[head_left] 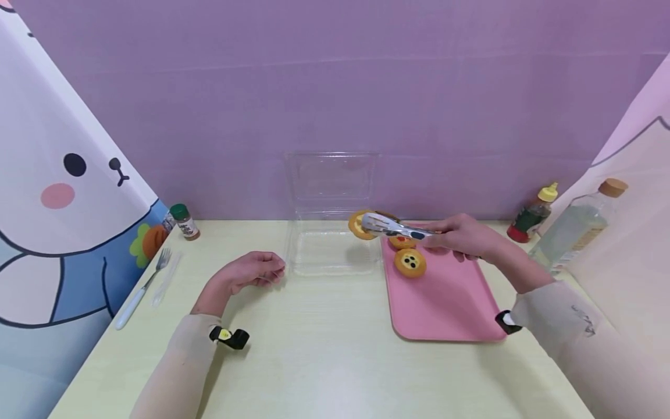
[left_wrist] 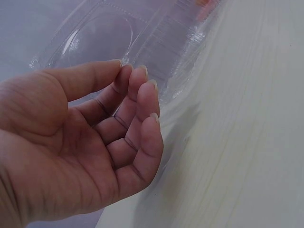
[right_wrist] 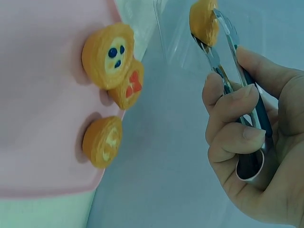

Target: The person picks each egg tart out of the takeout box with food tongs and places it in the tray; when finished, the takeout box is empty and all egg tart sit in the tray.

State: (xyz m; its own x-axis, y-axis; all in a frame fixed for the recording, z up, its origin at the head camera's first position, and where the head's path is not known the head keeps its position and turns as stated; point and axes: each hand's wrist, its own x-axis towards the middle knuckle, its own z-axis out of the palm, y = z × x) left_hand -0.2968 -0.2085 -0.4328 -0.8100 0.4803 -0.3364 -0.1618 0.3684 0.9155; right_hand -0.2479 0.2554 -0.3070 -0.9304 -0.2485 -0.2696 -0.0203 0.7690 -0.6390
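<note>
My right hand (head_left: 463,237) grips metal tongs (head_left: 398,227) with dark handle grips. Between the tong tips is a small yellow tart (head_left: 360,225), held above the right part of a clear plastic clamshell container (head_left: 335,271). The container stands open with its lid (head_left: 335,174) raised at the back. My left hand (head_left: 253,270) pinches the container's left edge between thumb and forefinger; the other fingers curl loosely in the left wrist view. On the pink tray (head_left: 445,314) sit a tart with dark berries (right_wrist: 110,57), one with red topping (right_wrist: 130,88) and a pale-topped one (right_wrist: 102,142).
Left on the table lie a fork (head_left: 143,289) and a clear plastic utensil (head_left: 166,279), with a green-capped spice jar (head_left: 185,222) behind. At the right stand a yellow-capped sauce bottle (head_left: 533,214) and a corked clear bottle (head_left: 576,224). A purple curtain (head_left: 335,87) hangs behind.
</note>
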